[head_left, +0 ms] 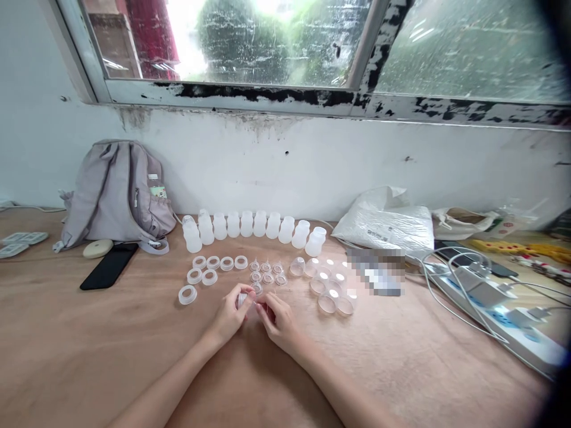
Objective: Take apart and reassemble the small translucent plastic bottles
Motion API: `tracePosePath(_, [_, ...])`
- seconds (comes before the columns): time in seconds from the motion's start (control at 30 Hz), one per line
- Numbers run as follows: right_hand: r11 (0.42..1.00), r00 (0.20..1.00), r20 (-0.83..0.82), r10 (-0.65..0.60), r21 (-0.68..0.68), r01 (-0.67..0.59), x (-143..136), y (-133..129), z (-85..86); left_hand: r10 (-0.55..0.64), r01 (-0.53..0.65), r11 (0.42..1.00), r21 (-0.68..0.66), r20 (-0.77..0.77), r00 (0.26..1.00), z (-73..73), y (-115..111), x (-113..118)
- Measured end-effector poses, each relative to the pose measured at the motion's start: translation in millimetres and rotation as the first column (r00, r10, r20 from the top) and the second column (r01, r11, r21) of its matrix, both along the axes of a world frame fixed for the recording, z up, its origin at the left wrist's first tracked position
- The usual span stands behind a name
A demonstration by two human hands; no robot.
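Note:
My left hand is closed around a translucent ribbed screw ring, held just above the table near the middle. Close beside it, my right hand has its thumb and fingers pinched together at the ring's right side; what lies between them is mostly hidden. Just beyond my fingertips stand several clear bottle nipples, set in short rows. More white screw rings lie to the left. Several clear domed caps are grouped on the right. Behind everything, small frosted bottles stand upright in a curved row.
A grey backpack leans on the wall at left, with a black phone and a round cream item before it. At right are a white plastic package and a power strip with chargers and loose cables.

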State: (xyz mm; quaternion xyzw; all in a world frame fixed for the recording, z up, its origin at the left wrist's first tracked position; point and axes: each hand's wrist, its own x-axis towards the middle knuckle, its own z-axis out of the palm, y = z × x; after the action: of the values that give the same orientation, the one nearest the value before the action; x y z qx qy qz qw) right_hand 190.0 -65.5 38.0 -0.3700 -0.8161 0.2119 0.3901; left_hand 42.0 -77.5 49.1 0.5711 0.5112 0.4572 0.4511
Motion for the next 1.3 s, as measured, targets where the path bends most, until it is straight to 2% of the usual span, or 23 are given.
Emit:
tracePosePath(0.2, [0.995,0.996,-0.012,0.093,-0.021,-0.093,1,0,-2.3,0.043,-0.009,0.984,0.176,-0.194,0.980,4.0,-5,3])
tracePosePath(0.27, [0.995,0.996,-0.032,0.088,-0.039,-0.089,1,1,-1.0,0.036,0.003,0.982,0.187,-0.202,0.979,5.0,-5,2])
tracePosePath(0.33, [0.996,0.997,-0.062,0.047,-0.068,-0.051,2,3,0.6,0.034,-0.010,0.986,0.169,-0.140,0.990,5.9,-1,-2])
tracePosePath(0.4, [0.994,0.994,-0.105,-0.036,-0.104,0.025,5,6,2.1,0.073,-0.067,0.987,0.144,-0.036,0.997,8.8,9,-10])
tracePosePath(0.47, [0.984,0.982,-0.144,-0.121,-0.149,0.099,9,9,3.3,0.162,-0.163,0.977,0.135,0.023,0.987,15.4,28,-21])
tracePosePath(0.53, [0.970,0.970,-0.170,-0.176,-0.195,0.142,13,11,3.9,0.264,-0.253,0.954,0.158,-0.048,0.963,26.1,55,-32])
tracePosePath(0.6, [0.960,0.961,-0.191,-0.200,-0.235,0.153,15,12,4.0,0.343,-0.292,0.931,0.221,-0.246,0.907,38.5,85,-42])
tracePosePath(0.67, [0.955,0.957,-0.209,-0.201,-0.257,0.145,16,12,3.7,0.430,-0.322,0.901,0.291,-0.497,0.753,49.0,113,-49])
tracePosePath(0.8, [0.952,0.953,-0.226,-0.204,-0.273,0.139,15,10,3.3,0.478,-0.366,0.878,0.308,-0.601,0.641,56.7,154,-57])
tracePosePath(0.9, [0.939,0.947,-0.234,-0.220,-0.313,0.141,15,10,4.1,0.505,-0.392,0.860,0.326,-0.649,0.569,55.1,165,-61])
tracePosePath(1.03, [0.931,0.946,-0.234,-0.224,-0.337,0.137,15,10,4.6,0.543,-0.372,0.838,0.399,-0.668,0.508,56.3,155,-62])
tracePosePath(1.13, [0.925,0.940,-0.244,-0.237,-0.352,0.142,15,11,3.8,0.621,-0.337,0.783,0.524,-0.620,0.480,60.2,128,-61])
tracePosePath(1.17, [0.921,0.938,-0.251,-0.241,-0.365,0.139,15,11,3.6,0.680,-0.305,0.723,0.620,-0.557,0.477,60.9,116,-61])
tracePosePath(1.23, [0.911,0.932,-0.265,-0.248,-0.391,0.132,14,12,3.4,0.755,-0.236,0.576,0.782,-0.399,0.519,59.1,87,-59])
tracePosePath(1.27, [0.907,0.929,-0.273,-0.250,-0.402,0.126,14,13,3.4,0.760,-0.218,0.526,0.822,-0.338,0.555,56.4,72,-57])
tracePosePath(1.3, [0.902,0.927,-0.282,-0.249,-0.415,0.117,14,13,3.4,0.748,-0.217,0.502,0.838,-0.293,0.596,52.4,58,-55])
